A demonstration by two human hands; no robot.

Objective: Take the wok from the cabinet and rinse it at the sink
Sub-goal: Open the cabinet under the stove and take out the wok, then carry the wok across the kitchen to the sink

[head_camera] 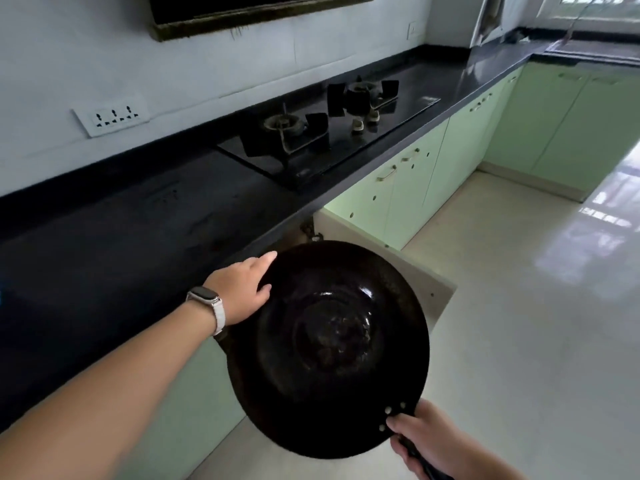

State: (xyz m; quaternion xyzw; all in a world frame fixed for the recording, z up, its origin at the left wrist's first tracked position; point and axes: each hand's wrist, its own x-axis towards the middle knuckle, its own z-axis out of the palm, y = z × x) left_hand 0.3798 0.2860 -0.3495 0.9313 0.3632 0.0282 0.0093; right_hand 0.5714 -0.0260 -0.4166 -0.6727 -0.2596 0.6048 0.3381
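Note:
A large black wok (329,348) hangs in the air in front of the cabinets, its dark inside facing me. My right hand (427,441) is closed on its handle at the lower right, by the rivets. My left hand (242,289) reaches past the wok's upper-left rim with fingers spread; its fingertips are hidden behind the rim. The cabinet door (388,268) behind the wok stands open. The sink (581,46) and its tap lie far off at the top right, under the window.
A black countertop (121,237) runs along the left wall with a two-burner gas hob (325,133). Pale green cabinets (415,188) line its front. A wall socket (110,114) sits above. Glossy light floor (519,306) spreads to the right.

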